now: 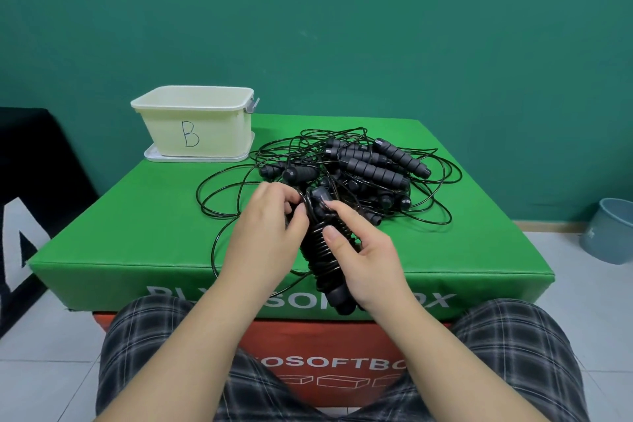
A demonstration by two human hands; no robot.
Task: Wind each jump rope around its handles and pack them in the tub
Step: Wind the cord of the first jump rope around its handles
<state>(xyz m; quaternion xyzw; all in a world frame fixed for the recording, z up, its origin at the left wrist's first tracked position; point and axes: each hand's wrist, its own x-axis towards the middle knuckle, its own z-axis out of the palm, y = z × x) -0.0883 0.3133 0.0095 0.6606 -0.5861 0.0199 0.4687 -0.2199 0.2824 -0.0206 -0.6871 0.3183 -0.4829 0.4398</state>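
Note:
A pair of black jump rope handles (323,260), held together and wrapped in coils of thin black cord, sits between my hands at the front of the green box. My right hand (364,250) grips the handles, thumb pressed on the coils. My left hand (265,226) pinches the cord near the handles' top end. Behind them lies a tangled pile of jump ropes (363,171) with several black ribbed handles. The cream tub (195,127), marked "B", stands at the back left on its white lid.
The green padded box (137,226) rests on an orange box (342,363). Loose cord loops (219,202) spread left of the pile and over the front edge. A grey-blue bucket (608,229) stands on the tiled floor at right. My knees are below the box.

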